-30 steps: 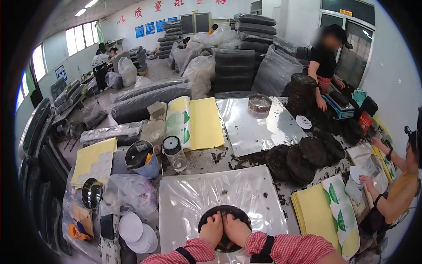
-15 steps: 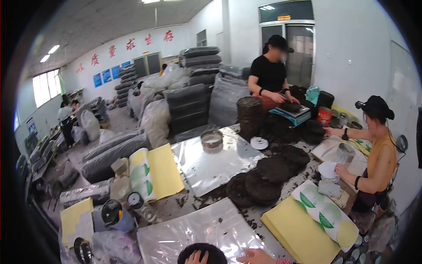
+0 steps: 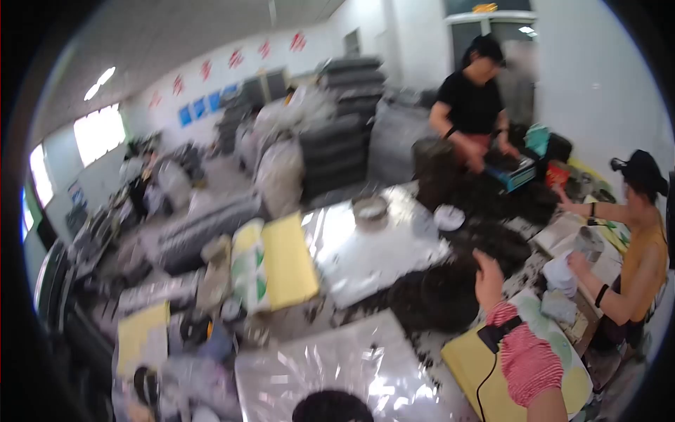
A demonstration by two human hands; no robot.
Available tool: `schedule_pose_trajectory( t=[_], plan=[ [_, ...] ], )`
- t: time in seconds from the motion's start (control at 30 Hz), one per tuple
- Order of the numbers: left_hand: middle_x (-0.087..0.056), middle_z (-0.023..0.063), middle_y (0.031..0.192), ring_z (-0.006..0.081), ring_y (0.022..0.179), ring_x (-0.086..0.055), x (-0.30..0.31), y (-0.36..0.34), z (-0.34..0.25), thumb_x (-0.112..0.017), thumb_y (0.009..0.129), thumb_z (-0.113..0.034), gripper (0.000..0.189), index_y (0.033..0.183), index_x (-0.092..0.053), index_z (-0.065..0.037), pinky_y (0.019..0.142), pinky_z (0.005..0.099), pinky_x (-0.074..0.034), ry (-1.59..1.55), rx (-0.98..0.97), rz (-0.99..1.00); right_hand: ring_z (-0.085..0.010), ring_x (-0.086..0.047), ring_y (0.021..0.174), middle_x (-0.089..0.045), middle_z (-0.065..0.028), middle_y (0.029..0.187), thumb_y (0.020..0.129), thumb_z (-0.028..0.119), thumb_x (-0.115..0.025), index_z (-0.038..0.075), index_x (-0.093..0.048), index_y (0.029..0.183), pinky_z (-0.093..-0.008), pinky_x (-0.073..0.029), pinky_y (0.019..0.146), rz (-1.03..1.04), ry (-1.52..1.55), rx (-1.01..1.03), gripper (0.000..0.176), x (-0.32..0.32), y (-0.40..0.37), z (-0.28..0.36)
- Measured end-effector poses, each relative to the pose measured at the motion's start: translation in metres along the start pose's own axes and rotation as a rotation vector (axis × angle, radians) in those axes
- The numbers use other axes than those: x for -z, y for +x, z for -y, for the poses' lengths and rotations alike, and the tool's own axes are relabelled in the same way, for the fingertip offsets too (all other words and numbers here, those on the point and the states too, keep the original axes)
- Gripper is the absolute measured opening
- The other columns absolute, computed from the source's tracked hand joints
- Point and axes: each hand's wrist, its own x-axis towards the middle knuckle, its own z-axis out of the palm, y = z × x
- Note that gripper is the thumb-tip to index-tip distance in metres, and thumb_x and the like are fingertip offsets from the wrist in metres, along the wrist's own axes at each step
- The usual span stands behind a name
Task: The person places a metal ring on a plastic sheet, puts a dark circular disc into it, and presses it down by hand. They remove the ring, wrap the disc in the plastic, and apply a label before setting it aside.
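My right hand [image 3: 489, 281] is stretched forward at the right of centre, blurred, with its fingers extended and nothing visible in it. It is beside the dark flat round cakes [image 3: 446, 299]. A pink checked sleeve [image 3: 531, 359] and a black wrist strap with a cable [image 3: 500, 333] cover that arm. At the bottom edge, a black round thing [image 3: 332, 408] overlaps the near clear plastic sheet [image 3: 337, 355]. My left hand is out of view.
Yellow sheets [image 3: 290, 260] lie left of a far plastic sheet [image 3: 351, 260] bearing a metal ring [image 3: 370, 209]. More yellow sheets [image 3: 467, 362] lie under my right arm. One person [image 3: 471, 102] works behind the table, another [image 3: 643, 239] at the right.
My right hand has moved from the bottom edge up and right towards the dark cakes. My left hand has gone from view off the black round thing. The view has shifted.
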Motion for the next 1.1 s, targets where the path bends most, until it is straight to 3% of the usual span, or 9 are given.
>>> schedule_pose_trajectory(
  t=[0.17,0.3,0.43,0.47,0.57,0.63,0.97,1.03,1.1],
  plan=[
    [-0.044,0.0167,0.137,0.0289,0.124,-0.05,0.011,-0.009,0.032,-0.064,0.084,-0.011,0.068,0.143,-0.033,0.002,0.099,0.0377,-0.045,-0.727,0.328,-0.389,-0.0324,-0.053,0.12,-0.055,-0.0146,0.13,0.085,0.008,-0.055,0.007,-0.056,0.128,-0.0454,-0.037,0.107,0.559,0.354,0.254,0.043,0.046,-0.116,0.16],
    [-0.041,0.0144,0.142,0.0264,0.13,-0.044,0.062,-0.002,0.048,-0.059,0.085,-0.001,0.056,0.138,-0.041,0.003,0.11,0.0375,-0.033,-0.911,0.64,-0.526,-0.0302,-0.041,0.135,-0.049,-0.0104,0.14,0.09,0.04,-0.052,0.015,-0.051,0.138,-0.0501,-0.019,0.115,0.644,0.365,0.991,0.054,0.05,-0.192,0.239],
    [-0.048,0.0179,0.137,0.0313,0.129,-0.045,0.046,-0.026,0.055,-0.066,0.081,-0.004,0.05,0.13,-0.054,-0.001,0.108,0.0384,-0.036,-0.478,0.555,-0.434,-0.0319,-0.047,0.128,-0.049,-0.017,0.137,0.073,0.01,-0.074,0.003,-0.052,0.132,-0.0482,-0.042,0.101,0.66,0.545,0.873,0.063,0.057,-0.204,0.261],
    [-0.043,0.0146,0.143,0.0325,0.13,-0.043,0.001,-0.051,0.089,-0.078,0.075,-0.043,0.087,0.146,-0.037,-0.013,0.11,0.0417,-0.033,-0.411,0.563,-0.369,-0.0345,-0.041,0.133,-0.047,-0.0158,0.14,0.071,0.011,-0.073,0.005,-0.051,0.134,-0.0517,-0.031,0.107,0.825,0.496,0.797,0.067,0.054,-0.218,0.256],
    [-0.047,0.0185,0.137,0.0338,0.128,-0.046,0.019,-0.037,0.064,-0.07,0.077,-0.005,0.052,0.127,-0.056,-0.003,0.107,0.0385,-0.037,-0.389,0.551,-0.492,-0.0348,-0.031,0.141,-0.035,-0.0158,0.151,0.069,0.036,-0.077,0.014,-0.043,0.142,-0.0584,-0.024,0.111,1.01,0.305,0.824,0.083,0.046,-0.206,0.256],
    [-0.048,0.0189,0.136,0.0341,0.125,-0.049,0.025,-0.033,0.061,-0.072,0.074,-0.005,0.054,0.126,-0.056,-0.002,0.105,0.0394,-0.04,-0.437,0.561,-0.512,-0.0369,-0.031,0.139,-0.035,-0.0202,0.149,0.091,0.052,-0.051,-0.001,-0.034,0.144,-0.0531,-0.02,0.114,0.987,0.475,0.674,0.076,0.052,-0.171,0.294],
    [-0.048,0.0213,0.124,0.0374,0.122,-0.045,0.03,0.005,0.065,-0.063,0.073,-0.008,0.041,0.113,-0.059,-0.002,0.108,0.0439,-0.033,0.1,0.628,-0.063,-0.0388,-0.016,0.144,-0.025,-0.0287,0.15,0.086,0.072,-0.042,-0.003,-0.031,0.144,-0.0546,-0.011,0.115,1.079,0.184,0.778,0.096,-0.02,-0.215,0.308],
    [-0.04,0.0229,0.14,0.0365,0.133,-0.039,0.042,0.011,0.072,-0.061,0.074,-0.016,0.057,0.128,-0.052,-0.002,0.112,0.0454,-0.029,0.166,-0.118,0.063,-0.0391,-0.014,0.145,-0.024,-0.0281,0.151,0.085,0.073,-0.041,-0.003,-0.029,0.145,-0.0552,-0.008,0.116,1.107,0.154,0.789,0.098,-0.024,-0.216,0.307],
    [-0.035,0.0153,0.149,0.0355,0.139,-0.033,0.02,0.019,0.084,-0.069,0.07,-0.029,0.086,0.145,-0.034,-0.008,0.116,0.0511,-0.021,0.09,-0.064,0.323,-0.0424,-0.011,0.145,-0.022,-0.0265,0.153,0.085,0.075,-0.038,-0.002,-0.023,0.148,-0.0561,-0.003,0.116,1.33,-0.033,0.781,0.1,-0.021,-0.215,0.31]
  ],
)
